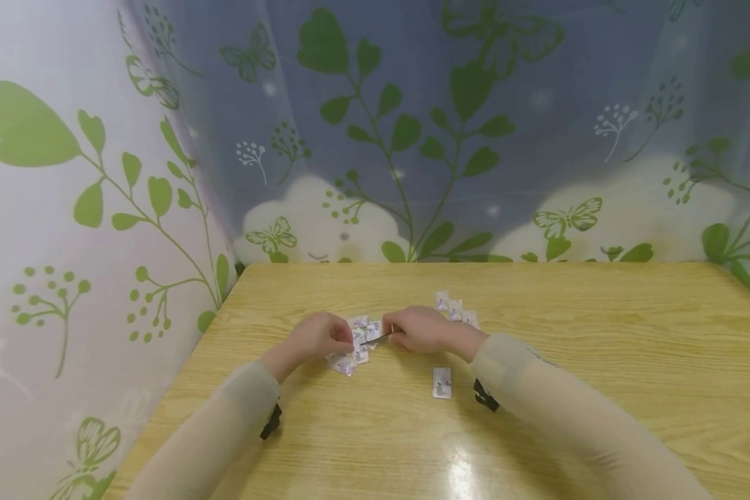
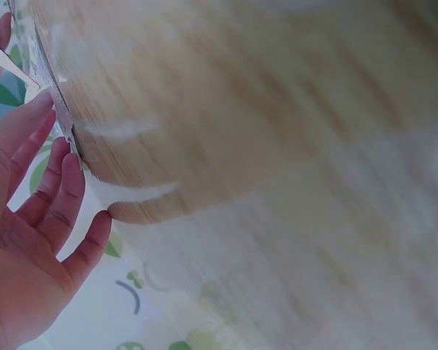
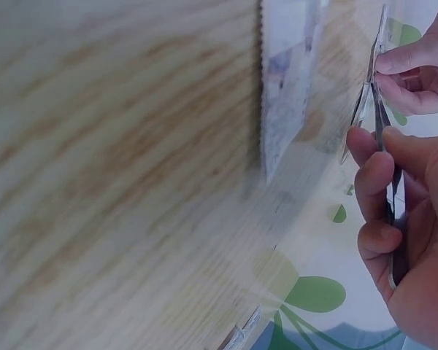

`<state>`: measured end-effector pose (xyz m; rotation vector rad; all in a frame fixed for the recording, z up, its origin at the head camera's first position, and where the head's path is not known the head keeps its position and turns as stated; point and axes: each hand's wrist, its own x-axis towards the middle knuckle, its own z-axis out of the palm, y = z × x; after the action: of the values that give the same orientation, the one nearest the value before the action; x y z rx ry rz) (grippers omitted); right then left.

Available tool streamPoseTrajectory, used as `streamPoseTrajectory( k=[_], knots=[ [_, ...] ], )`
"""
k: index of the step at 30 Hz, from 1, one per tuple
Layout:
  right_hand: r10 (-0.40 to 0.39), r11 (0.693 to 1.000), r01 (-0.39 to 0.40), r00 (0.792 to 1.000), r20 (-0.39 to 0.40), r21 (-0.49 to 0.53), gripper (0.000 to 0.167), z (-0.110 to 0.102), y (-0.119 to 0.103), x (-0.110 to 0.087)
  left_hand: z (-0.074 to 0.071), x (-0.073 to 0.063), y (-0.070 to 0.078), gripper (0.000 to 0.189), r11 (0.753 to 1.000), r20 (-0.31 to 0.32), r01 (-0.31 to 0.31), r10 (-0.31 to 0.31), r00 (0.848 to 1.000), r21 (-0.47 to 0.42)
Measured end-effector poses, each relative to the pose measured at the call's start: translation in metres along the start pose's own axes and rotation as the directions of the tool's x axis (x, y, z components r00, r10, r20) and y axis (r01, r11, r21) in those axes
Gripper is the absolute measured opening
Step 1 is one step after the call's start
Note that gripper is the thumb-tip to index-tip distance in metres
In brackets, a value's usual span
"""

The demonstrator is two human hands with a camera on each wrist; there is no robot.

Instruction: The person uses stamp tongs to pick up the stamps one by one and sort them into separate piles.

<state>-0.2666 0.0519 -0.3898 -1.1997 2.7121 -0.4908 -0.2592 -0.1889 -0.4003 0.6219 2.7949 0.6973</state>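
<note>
My right hand (image 1: 421, 328) grips slim metal tweezers (image 3: 380, 109) between thumb and curled fingers, their tips pointing left toward my other hand. Several small white sachets with printed figures (image 1: 342, 364) lie in an overlapping heap under and beside my left hand (image 1: 319, 337). Thumb and forefinger of that hand pinch the edge of one sachet (image 3: 378, 40), while its other fingers spread loosely in the left wrist view. The tweezer tips (image 2: 29, 79) reach right up to the pinched sachet.
Three more sachets (image 1: 455, 310) form a slanting row behind my right wrist. One single sachet (image 1: 442, 383) lies nearer to me on the wooden table (image 1: 575, 389). A leaf-patterned curtain (image 1: 375, 173) hangs along the table's far and left sides.
</note>
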Motion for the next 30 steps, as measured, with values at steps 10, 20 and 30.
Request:
streamPoseTrajectory(
  k=[10, 20, 30],
  knots=[
    [0.036, 0.999, -0.036, 0.999, -0.018, 0.007, 0.005, -0.005, 0.0, -0.005, 0.0, 0.0, -0.001, 0.01, 1.0, 0.003, -0.008, 0.008, 1.0, -0.01],
    [0.004, 0.992, -0.001, 1.0, -0.028, 0.126, 0.005, -0.011, 0.004, -0.013, 0.001, 0.0, -0.002, 0.01, 1.0, -0.002, -0.013, 0.013, 1.0, -0.01],
    [-0.006, 0.983, 0.017, 0.998, -0.065, 0.181, 0.007, -0.024, 0.011, -0.039, 0.001, 0.0, -0.002, 0.008, 1.0, 0.009, 0.0, 0.0, 1.0, -0.011]
  ],
)
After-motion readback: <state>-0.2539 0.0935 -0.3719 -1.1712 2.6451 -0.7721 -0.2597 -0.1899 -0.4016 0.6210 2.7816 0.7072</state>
